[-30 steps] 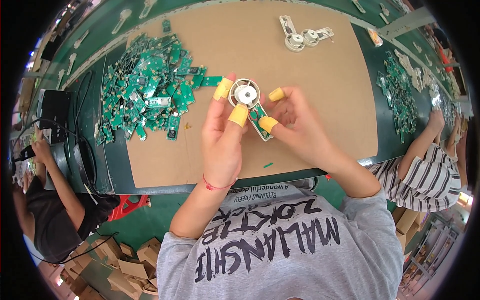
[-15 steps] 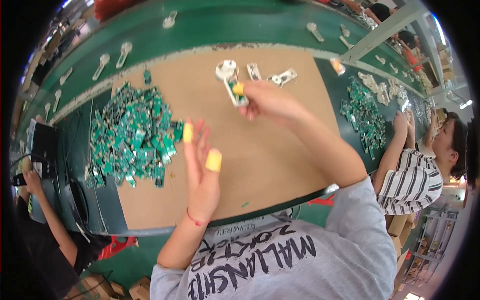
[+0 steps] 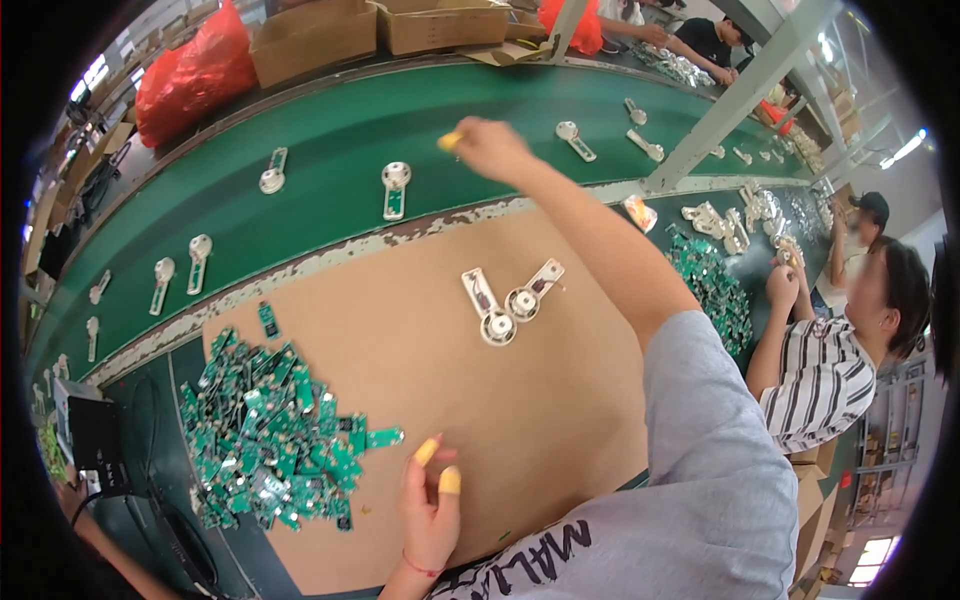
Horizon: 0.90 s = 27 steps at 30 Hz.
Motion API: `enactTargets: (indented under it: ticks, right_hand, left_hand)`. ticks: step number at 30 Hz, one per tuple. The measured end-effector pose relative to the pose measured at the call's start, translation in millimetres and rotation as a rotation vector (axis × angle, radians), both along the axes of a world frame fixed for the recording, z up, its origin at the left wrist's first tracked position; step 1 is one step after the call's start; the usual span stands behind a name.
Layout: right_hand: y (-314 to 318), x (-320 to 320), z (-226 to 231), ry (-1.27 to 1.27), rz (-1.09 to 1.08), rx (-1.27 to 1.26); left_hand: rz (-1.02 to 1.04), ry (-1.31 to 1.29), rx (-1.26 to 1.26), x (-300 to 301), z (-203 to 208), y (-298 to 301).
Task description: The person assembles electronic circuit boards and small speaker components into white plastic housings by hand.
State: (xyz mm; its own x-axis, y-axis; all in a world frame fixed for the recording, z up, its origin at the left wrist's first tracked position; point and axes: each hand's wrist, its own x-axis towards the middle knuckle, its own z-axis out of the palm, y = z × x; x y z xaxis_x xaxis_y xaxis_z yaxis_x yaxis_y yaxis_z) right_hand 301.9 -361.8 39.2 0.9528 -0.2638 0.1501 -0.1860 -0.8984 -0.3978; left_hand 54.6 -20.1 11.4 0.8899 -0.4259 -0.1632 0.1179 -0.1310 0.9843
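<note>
My left hand (image 3: 430,515), yellow covers on two fingertips, is open and holds nothing beside a pile of green circuit boards (image 3: 280,430). One board (image 3: 384,437) juts from the pile toward its fingers. Over the green belt (image 3: 340,140) is my right hand (image 3: 492,152), fingers curled and a yellow cover on one tip; whether they pinch anything cannot be made out. To its left a white housing (image 3: 396,190) with a green board in its handle lies on the belt. Two more white housings (image 3: 497,326) (image 3: 530,299), touching or nearly so, lie on the brown cardboard (image 3: 400,340).
Several white housings (image 3: 197,265) are spread along the belt. Beyond it stand cardboard boxes (image 3: 440,28) and a red bag (image 3: 195,70). A metal post (image 3: 740,95) rises at right, near another board pile (image 3: 712,290) and a person in stripes (image 3: 825,370).
My right hand has let go of the white housing, which now lies on the belt, and has moved off to its right. The view has shifted toward the belt. My left hand stays open.
</note>
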Motion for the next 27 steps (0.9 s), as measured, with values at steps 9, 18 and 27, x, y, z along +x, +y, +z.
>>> enactTargets:
  ticks: [9, 18, 27]
  right_hand:
    - [-276.6, -73.5, -37.5, 0.135, -0.785, -0.544]
    - [-363.2, -97.5, -56.0, -0.002, -0.662, -0.569]
    - [18.6, -183.0, 22.2, 0.1, 0.44, 0.767]
  left_hand:
    - [-0.03, -0.209, 0.23, 5.0, -5.6, -9.4]
    - [-0.154, -0.385, 0.265, 14.6, -1.9, -13.1]
    - [-0.076, -0.613, 0.434, 21.2, 20.3, 11.8]
